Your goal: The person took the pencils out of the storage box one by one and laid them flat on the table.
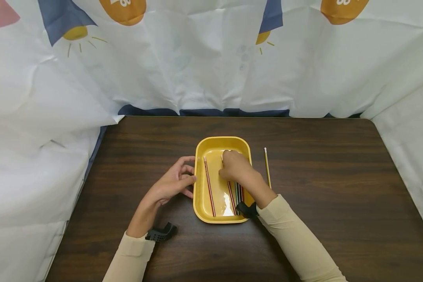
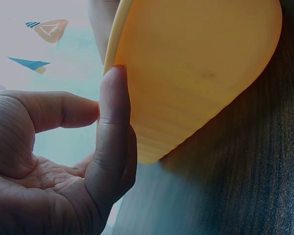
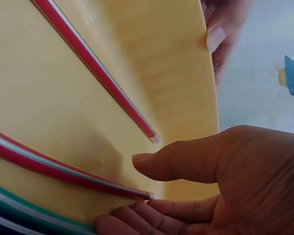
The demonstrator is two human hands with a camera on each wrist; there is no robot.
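Left hand (image 1: 174,180) pinching the left rim of the yellow tray (image 1: 221,221), right hand (image 1: 237,168) down inside it.
The left forearm (image 1: 139,224) slants up toward the tray from its lower left, wrist outside it; the thumb meets the tray's left rim opposite the fingers, which lie spread against the outer wall. The right forearm (image 1: 296,239) comes in from the tray's lower right, the back of that hand uppermost, its thumb standing apart from loosely bent fingers within the tray.
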